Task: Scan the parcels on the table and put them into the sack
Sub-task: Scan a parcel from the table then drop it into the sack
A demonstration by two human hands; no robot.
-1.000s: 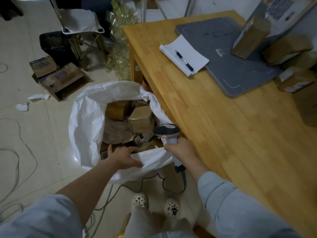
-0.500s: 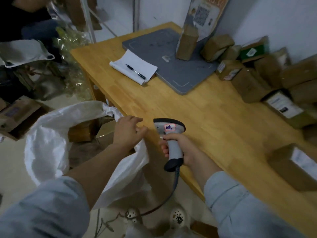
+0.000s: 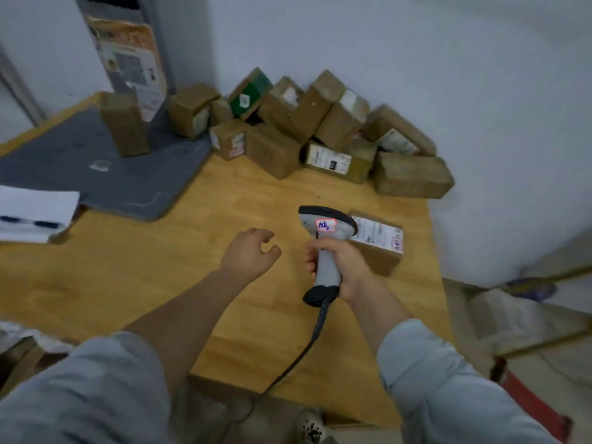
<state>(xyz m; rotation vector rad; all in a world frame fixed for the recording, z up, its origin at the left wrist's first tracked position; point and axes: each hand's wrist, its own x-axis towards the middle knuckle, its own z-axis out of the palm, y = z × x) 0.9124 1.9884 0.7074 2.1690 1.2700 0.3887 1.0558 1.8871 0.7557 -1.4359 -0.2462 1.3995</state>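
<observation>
Right hand [image 3: 347,267] has its fingers wrapped round the scanner [image 3: 327,270], nose aimed at the labelled parcel [image 3: 381,243] lying just beyond those fingers on the worktop [image 3: 153,270]; left hand [image 3: 251,254] hovers empty alongside, fingers loosely curled. Well past the fingers a heap of parcels [image 3: 320,133] sits against the wall, so plenty looks unscanned, and the sack is out of shot

The scanner [image 3: 326,267] hides the left end of the near parcel [image 3: 381,237], whose label print is too blurred to read.
</observation>
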